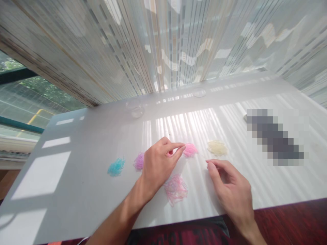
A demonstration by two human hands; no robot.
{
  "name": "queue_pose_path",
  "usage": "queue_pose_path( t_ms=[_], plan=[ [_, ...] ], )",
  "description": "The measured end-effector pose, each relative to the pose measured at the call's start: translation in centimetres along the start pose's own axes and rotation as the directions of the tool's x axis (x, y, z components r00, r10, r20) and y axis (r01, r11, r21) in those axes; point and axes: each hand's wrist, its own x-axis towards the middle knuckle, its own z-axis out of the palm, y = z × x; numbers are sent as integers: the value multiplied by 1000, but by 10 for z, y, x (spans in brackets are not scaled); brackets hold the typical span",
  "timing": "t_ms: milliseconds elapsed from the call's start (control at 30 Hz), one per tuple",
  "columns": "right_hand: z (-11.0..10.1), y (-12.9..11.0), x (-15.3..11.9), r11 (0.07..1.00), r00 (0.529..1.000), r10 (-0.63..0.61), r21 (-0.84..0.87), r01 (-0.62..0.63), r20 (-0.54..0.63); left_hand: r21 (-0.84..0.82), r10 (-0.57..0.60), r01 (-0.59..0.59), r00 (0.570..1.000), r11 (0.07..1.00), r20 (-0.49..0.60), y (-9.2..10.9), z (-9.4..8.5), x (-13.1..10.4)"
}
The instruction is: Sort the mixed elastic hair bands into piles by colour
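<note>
The left hand [159, 161] seems to pick at the pink pile [190, 150], fingers together; the right hand's [232, 187] fingers meet too, nearer. The next move likely wants a light touch.

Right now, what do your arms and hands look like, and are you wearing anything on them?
My left hand and right hand are bare, with no gloves, rings or watch showing. No sleeves show on my arms. Dark red clothing with dark lettering shows below.
</note>
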Motion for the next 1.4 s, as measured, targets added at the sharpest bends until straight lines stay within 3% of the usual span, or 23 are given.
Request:
queue_pose_path(
  t_ms=[167, 300, 500, 733, 900, 967, 1100, 1267, 1400],
  plan=[
    [1, -1, 5, 998, 998, -54, 35, 53, 23, 153, -106, 87, 987, 984, 122, 10, 11, 5],
    [1, -4, 6, 996, 997, -74, 52, 72, 27, 209, -173, 141, 974, 968, 146, 10, 13, 2],
    [1, -2, 4, 994, 995, -97, 62, 95, 27, 241, -95, 68, 990, 968, 101, 6, 13, -3],
    [3, -1, 4, 995, 994, -102, 28, 101, 45, 135, 132, -126, 991, 983, -35, -4, -17, -35],
    [4, -2, 3, 984, 980, -179, 6, 179, 85, 103, 73, -79, 995, 992, 61, -21, -36, -76],
    [5, -2, 2, 969, 959, -245, 28, 244, 144, 59, 52, -59, 992, 997, 114, -27, -39, -91],
    [9, -3, -2, 918, 869, -397, 115, 380, 296, 17, 57, -60, 984, 998, 167, -32, -38, -108],
    [16, -12, -13, 896, 772, -438, 150, 418, 460, 46, 68, -78, 981, 996, 181, -36, -27, -112],
    [22, -17, -20, 889, 763, -449, 140, 437, 465, 23, 75, -80, 982, 997, 173, -38, -23, -112]
  ],
)
